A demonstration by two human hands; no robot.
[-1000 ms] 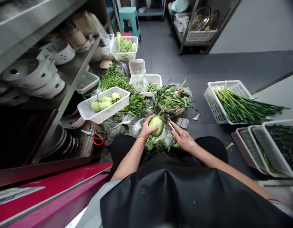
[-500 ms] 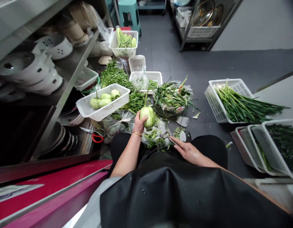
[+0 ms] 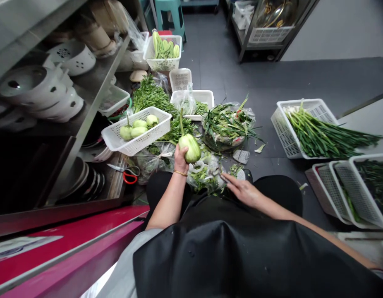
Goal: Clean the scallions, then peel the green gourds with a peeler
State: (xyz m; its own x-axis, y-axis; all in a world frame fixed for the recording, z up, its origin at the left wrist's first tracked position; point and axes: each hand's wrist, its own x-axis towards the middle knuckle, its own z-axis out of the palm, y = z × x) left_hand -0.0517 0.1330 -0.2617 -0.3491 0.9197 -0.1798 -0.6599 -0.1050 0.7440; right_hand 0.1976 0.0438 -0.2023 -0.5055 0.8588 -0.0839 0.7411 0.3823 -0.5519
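Observation:
My left hand (image 3: 181,159) is closed around a pale green, round vegetable (image 3: 190,149) with a long stem that points up and leans left. To the right and lower, my right hand (image 3: 241,189) grips a peeler (image 3: 221,175), its head over a plastic bag of green scraps (image 3: 204,178) between my knees. The peeler is apart from the vegetable. Left of my left hand, a white basket (image 3: 137,145) holds several similar pale green vegetables (image 3: 138,131).
Red-handled scissors (image 3: 129,177) lie on the low shelf at left. A bowl of leafy scraps (image 3: 227,128) stands ahead. A basket of long green stalks (image 3: 321,128) and stacked baskets (image 3: 343,194) are at right; leafy greens (image 3: 152,97) lie behind the left basket.
The vegetable in my left hand has tilted, its stem now leaning left and its lower end swung right. The whole view has shifted slightly. My right hand still has the peeler.

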